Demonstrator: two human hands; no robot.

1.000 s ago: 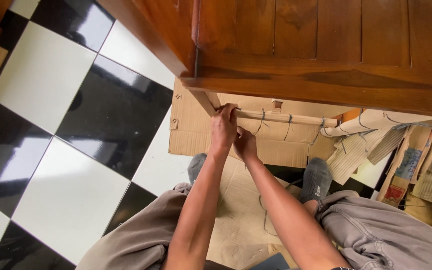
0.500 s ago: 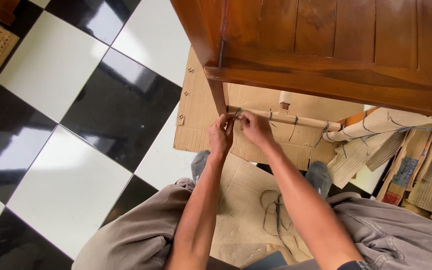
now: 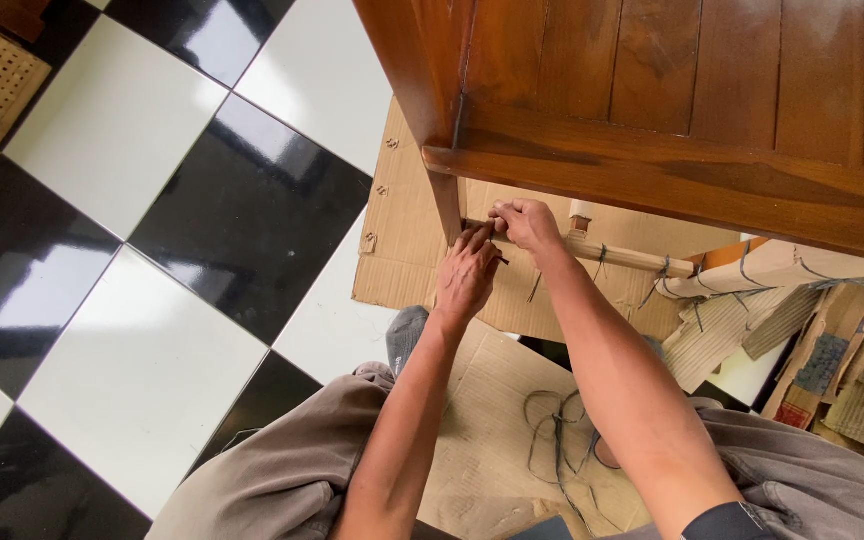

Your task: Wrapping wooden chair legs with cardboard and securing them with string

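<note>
Under the wooden cabinet (image 3: 672, 110), left hand (image 3: 467, 275) and right hand (image 3: 524, 222) both pinched thin cord (image 3: 500, 260) at the wooden rod (image 3: 617, 256).

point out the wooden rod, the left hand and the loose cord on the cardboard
wooden rod (image 3: 624, 256), head view, bare middle stretch
left hand (image 3: 466, 275), head view, back of hand
loose cord (image 3: 552, 445), head view, a loop

Wooden stick (image 3: 624, 256): thin, pale, round, lying roughly level under the brown wooden cabinet edge, running from the cabinet leg out to the right. Dark wire ties (image 3: 602, 262) wrap it at several spots, loose ends hanging down. Left end sits by the leg, pinched between both hands' fingertips. Right end meets a rolled bundle of cardboard. Flat cardboard lies behind and below it.
</note>
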